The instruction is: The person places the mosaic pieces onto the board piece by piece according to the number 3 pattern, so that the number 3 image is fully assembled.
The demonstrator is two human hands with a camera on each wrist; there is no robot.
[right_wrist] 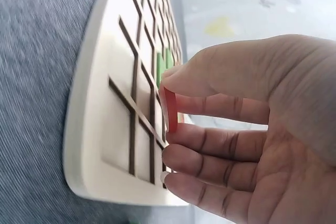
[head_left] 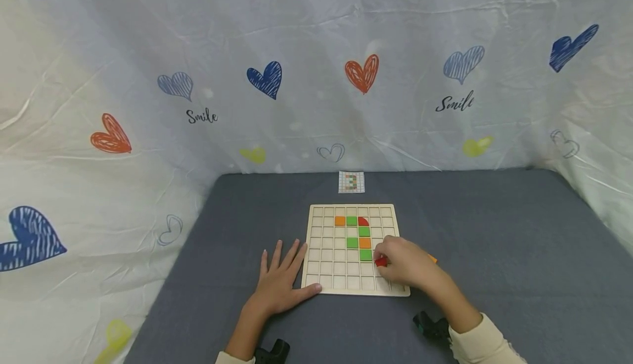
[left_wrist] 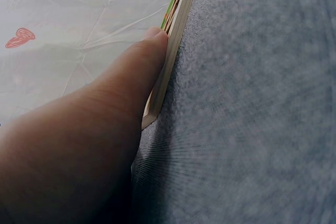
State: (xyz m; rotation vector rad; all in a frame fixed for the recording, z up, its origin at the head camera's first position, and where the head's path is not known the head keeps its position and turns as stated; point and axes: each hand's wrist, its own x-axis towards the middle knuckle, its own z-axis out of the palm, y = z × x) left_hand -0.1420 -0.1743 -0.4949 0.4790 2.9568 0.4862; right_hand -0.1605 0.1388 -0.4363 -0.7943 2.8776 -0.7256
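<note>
A pale wooden grid board (head_left: pixel 318 269) lies on the table, with green and orange square tiles and a red rounded tile (head_left: pixel 363 222) in its cells. My right hand (head_left: pixel 407 262) is over the board's right side and pinches a red tile (right_wrist: pixel 171 109) between thumb and fingers. That tile is tilted on edge, close to the green tile (head_left: pixel 366 255) lowest on the board. My left hand (head_left: pixel 279 287) lies spread at the board's left edge, its thumb (left_wrist: pixel 139 59) resting on the near left corner.
A small printed card (head_left: pixel 351 182) with a coloured grid pattern lies behind the board. Part of an orange piece (head_left: pixel 433 258) shows beyond the right hand. Dark grey cloth (head_left: pixel 519 254) covers the table. A white curtain (head_left: pixel 306 39) with hearts hangs behind.
</note>
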